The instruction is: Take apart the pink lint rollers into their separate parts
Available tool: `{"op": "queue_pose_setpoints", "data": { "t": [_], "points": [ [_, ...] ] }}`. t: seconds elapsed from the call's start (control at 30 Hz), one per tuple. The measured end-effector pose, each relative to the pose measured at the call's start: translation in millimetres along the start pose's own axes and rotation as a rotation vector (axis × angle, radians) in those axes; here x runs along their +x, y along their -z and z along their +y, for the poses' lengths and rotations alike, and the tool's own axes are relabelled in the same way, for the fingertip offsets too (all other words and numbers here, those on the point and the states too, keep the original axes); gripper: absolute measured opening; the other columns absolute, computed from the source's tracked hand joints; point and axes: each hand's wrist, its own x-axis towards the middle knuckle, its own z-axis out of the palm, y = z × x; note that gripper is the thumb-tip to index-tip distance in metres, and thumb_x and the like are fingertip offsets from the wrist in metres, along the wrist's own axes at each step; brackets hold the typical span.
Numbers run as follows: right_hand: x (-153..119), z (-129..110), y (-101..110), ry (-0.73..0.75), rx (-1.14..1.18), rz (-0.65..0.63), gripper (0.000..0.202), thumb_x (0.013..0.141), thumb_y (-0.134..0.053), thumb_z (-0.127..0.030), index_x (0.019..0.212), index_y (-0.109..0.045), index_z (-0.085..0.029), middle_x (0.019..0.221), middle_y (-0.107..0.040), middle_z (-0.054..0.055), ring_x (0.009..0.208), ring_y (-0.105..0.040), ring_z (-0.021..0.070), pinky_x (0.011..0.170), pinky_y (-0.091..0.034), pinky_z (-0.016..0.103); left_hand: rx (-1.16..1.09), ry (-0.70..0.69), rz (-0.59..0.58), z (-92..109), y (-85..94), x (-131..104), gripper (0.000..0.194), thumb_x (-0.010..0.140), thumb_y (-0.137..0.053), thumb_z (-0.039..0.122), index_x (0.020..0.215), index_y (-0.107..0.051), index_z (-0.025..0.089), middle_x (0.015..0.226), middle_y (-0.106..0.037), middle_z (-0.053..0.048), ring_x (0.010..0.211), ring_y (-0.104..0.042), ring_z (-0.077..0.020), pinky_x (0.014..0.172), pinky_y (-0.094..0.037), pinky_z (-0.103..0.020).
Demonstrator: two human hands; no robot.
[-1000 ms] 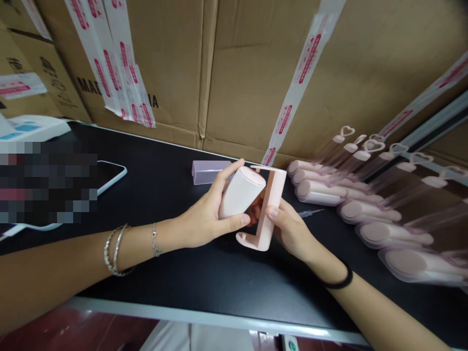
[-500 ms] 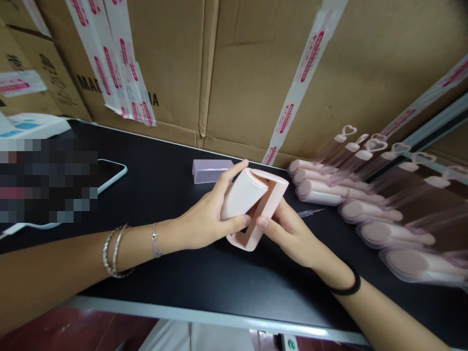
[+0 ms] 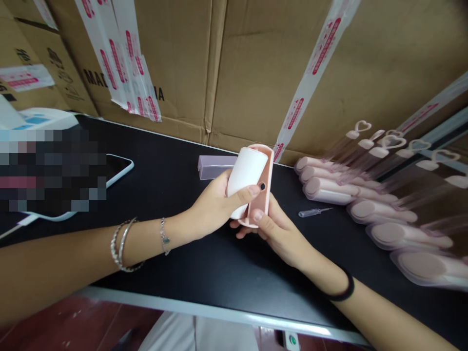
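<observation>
My left hand (image 3: 214, 202) is closed around a smooth white curved casing (image 3: 245, 170), its thumb across the front near the lower right edge. A hollow pale pink shell (image 3: 269, 170) sits right beside it, with a small dark round spot showing inside. My right hand (image 3: 281, 231) grips the shell's lower right side, thumb on its rim and fingers beneath. The two pieces are tilted against each other over the black table; how far one sits inside the other cannot be seen. Behind my left hand lies a translucent lilac plastic case (image 3: 215, 167).
A small clear-handled tool with a thin tip (image 3: 310, 212) lies right of my hands. Several pink objects in clear sleeves with heart-shaped loops (image 3: 383, 214) line the right side. A phone (image 3: 120, 168) lies left. Taped cardboard boxes (image 3: 175, 58) wall off the back.
The white casing and pink shell have been turned more upright and slightly raised. The shell's inside with the dark spot now shows. My right fingers have come into view beneath it.
</observation>
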Motion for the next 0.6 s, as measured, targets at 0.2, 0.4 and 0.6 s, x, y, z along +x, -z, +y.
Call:
{"op": "queue_pose_setpoints", "data": {
  "t": [0.2, 0.4, 0.6],
  "points": [
    [7.2, 7.5, -13.3, 0.015, 0.268, 0.125, 0.041, 0.079, -0.063, -0.042, 0.109, -0.039, -0.027, 0.095, -0.058, 0.0, 0.083, -0.064, 0.014, 0.071, -0.056, 0.031, -0.109, -0.012, 0.048, -8.3, -3.0, 6.1, 0.042, 0.078, -0.064, 0.047, 0.102, -0.047, 0.018, 0.072, -0.056, 0.001, 0.048, -0.052, -0.0082, 0.035, -0.041, -0.017],
    [12.5, 12.2, -17.9, 0.043, 0.308, 0.162, 0.045, 0.076, -0.067, -0.033, 0.111, -0.038, -0.03, 0.096, -0.056, -0.002, 0.08, -0.062, 0.0113, 0.07, -0.055, 0.029, -0.225, 0.053, 0.151, -9.0, -11.0, 10.4, 0.031, 0.081, -0.06, 0.044, 0.093, -0.048, 0.018, 0.064, -0.053, 0.003, 0.04, -0.047, -0.0071, 0.029, -0.037, -0.017],
    [11.2, 20.3, -11.7, 0.101, 0.175, 0.128, 0.026, 0.084, -0.061, -0.029, 0.1, -0.041, -0.027, 0.101, -0.055, -0.002, 0.083, -0.058, 0.01, 0.079, -0.052, 0.032, -0.208, 0.033, 0.203, -9.3, -12.2, 13.2, 0.03, 0.083, -0.059, 0.043, 0.095, -0.049, 0.018, 0.061, -0.051, 0.004, 0.038, -0.046, -0.0059, 0.029, -0.034, -0.015]
  ]
}}
